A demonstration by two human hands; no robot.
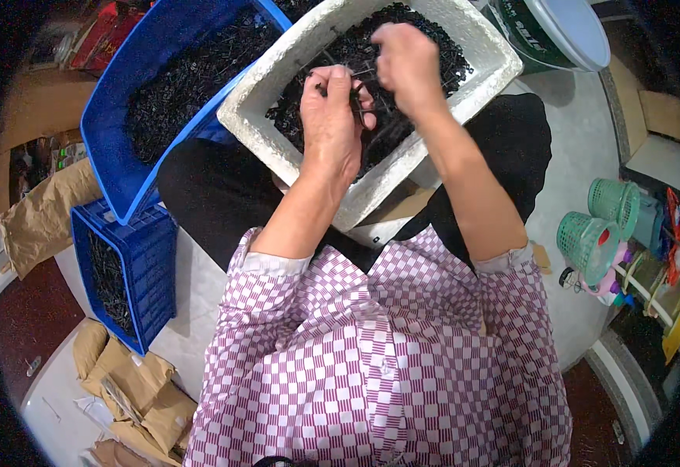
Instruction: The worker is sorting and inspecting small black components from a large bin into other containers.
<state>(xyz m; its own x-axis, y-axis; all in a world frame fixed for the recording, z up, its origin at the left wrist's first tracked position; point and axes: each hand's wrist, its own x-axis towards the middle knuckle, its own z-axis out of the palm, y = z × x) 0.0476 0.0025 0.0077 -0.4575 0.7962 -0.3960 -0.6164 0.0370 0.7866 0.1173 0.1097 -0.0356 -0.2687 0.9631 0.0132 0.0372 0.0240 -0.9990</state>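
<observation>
Head, R hand (408, 68) blurred, blk pcs (388, 132) unclear

The left hand (329, 117) holds small black pieces (358, 101).

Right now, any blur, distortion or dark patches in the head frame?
Head view: right hand looks motion-blurred, left hand crisper; corners fall to black; fisheye curves the pale strip at lower right; black pieces in the foam box partly merge.
</observation>
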